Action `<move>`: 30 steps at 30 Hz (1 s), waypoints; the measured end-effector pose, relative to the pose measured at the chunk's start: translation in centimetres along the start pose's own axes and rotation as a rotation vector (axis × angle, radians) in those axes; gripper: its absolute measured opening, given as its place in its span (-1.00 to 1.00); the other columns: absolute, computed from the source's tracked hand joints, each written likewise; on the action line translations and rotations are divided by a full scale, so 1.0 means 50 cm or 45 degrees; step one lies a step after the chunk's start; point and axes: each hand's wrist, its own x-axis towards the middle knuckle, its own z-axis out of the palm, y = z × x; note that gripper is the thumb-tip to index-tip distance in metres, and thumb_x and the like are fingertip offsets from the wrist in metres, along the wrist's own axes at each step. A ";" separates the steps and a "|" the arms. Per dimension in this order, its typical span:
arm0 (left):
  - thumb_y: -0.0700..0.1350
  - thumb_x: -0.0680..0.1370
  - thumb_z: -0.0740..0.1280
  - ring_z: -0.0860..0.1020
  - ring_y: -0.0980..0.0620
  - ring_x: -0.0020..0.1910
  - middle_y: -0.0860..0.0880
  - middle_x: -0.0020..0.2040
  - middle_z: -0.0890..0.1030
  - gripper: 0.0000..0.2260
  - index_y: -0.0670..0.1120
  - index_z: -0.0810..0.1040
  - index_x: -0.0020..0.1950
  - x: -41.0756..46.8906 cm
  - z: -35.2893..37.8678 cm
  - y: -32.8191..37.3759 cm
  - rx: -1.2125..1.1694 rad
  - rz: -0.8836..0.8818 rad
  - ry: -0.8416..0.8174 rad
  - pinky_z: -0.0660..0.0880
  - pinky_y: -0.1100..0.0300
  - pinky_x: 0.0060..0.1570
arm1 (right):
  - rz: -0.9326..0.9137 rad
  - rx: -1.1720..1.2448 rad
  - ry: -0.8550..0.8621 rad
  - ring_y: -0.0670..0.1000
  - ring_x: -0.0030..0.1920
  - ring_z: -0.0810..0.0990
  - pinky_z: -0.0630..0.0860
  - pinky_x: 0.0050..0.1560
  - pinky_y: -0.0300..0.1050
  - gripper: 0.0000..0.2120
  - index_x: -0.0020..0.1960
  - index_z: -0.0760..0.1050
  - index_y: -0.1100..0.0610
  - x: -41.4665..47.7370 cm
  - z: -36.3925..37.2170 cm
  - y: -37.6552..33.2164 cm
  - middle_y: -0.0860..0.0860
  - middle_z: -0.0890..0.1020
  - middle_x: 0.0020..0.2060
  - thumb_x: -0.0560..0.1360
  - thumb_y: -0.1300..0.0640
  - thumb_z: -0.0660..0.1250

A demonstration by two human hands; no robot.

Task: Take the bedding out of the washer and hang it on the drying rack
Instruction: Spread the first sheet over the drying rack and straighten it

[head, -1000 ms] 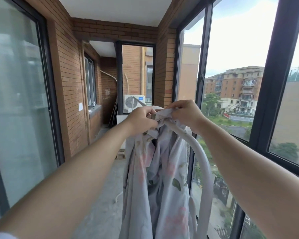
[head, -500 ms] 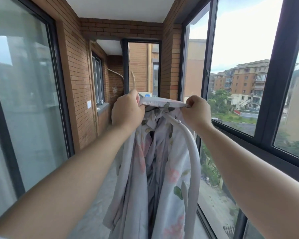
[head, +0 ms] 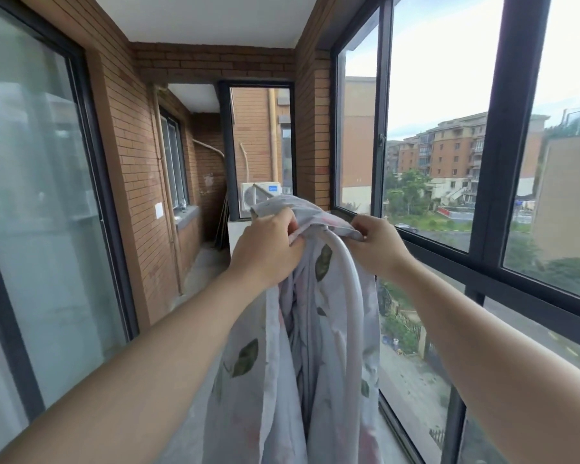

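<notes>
Floral bedding [head: 318,346] hung draped over curved white tube of drying rack [head: 350,279], between both arms. Left hand [head: 267,249] gripped bunched fabric at top, fingers curled; right hand [head: 379,244] pinched its edge. Windows [head: 449,145] stood right, brick wall [head: 141,182] left.

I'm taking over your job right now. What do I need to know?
The left hand grips a bunch of the floral bedding at the top of the drying rack.
The right hand pinches the bedding's edge on the window side.
Done: the bedding is draped over the rack's white tube, hanging bunched.
Left: probably spread it out flat, then let go. The washer is out of view.
</notes>
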 end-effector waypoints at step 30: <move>-0.12 0.62 0.29 0.55 -0.08 -0.29 0.02 -0.32 0.53 -0.92 -0.03 0.38 0.01 -0.141 -0.052 0.109 -0.346 0.069 -0.152 0.44 0.08 -0.32 | 0.425 -0.398 -0.360 0.09 -0.44 0.65 0.54 -0.50 -0.11 -0.67 -0.11 0.58 0.24 -0.199 -0.035 -0.073 0.15 0.66 -0.32 0.57 0.13 0.09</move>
